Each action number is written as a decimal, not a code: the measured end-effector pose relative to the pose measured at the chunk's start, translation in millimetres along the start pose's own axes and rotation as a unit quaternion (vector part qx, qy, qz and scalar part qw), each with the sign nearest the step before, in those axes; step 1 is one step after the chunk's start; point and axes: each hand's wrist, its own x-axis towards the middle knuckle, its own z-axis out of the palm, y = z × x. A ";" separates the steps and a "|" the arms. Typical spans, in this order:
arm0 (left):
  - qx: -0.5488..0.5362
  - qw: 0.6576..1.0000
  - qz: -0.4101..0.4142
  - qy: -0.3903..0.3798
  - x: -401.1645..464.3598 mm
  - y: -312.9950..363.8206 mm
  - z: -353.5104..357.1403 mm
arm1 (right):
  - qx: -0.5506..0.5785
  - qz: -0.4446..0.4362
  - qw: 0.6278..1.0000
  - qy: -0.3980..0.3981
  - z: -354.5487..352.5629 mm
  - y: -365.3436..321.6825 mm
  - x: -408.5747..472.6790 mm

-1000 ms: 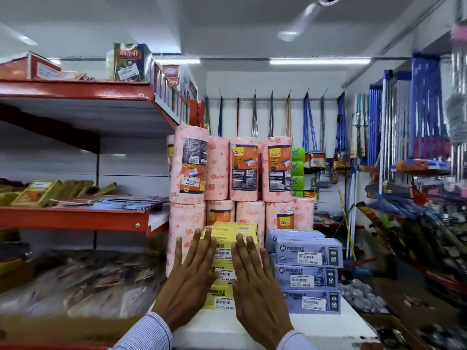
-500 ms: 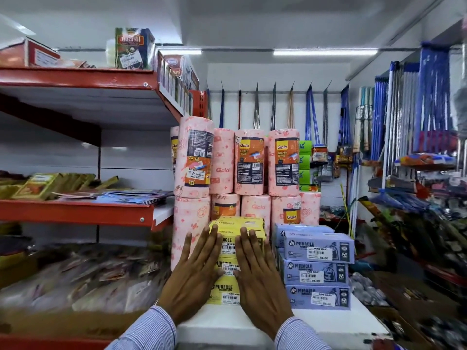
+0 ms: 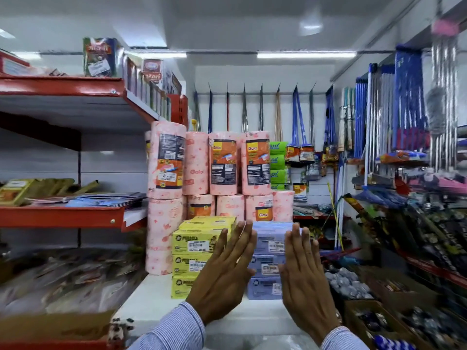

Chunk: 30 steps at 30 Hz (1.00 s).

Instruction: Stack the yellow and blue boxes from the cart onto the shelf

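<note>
Both hands, left hand [image 3: 225, 276] and right hand [image 3: 304, 279], flat open against the blue cardboard box stack [image 3: 267, 263], just beside the yellow cardboard box stack [image 3: 194, 253] on the white shelf [image 3: 156, 296].

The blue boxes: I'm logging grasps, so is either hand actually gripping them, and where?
Nothing is gripped. The left hand and right hand are open and flat in front of the blue boxes; contact cannot be told.

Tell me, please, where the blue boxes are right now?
The blue boxes are stacked on the white shelf, right of the yellow boxes.
</note>
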 end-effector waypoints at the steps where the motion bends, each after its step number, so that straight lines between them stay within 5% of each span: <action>1: -0.004 1.000 0.000 -0.001 7.0 6.6 3.1 | 0.000 0.015 1.000 0.000 -2.2 9.9 1.0; 16: 0.035 0.998 -0.036 -0.024 44.7 27.1 46.8 | 0.095 0.001 0.995 -0.018 13.0 55.7 17.0; 30: 0.042 0.997 -0.050 -0.033 37.4 21.5 51.0 | 0.038 -0.002 0.998 -0.047 24.5 57.4 13.8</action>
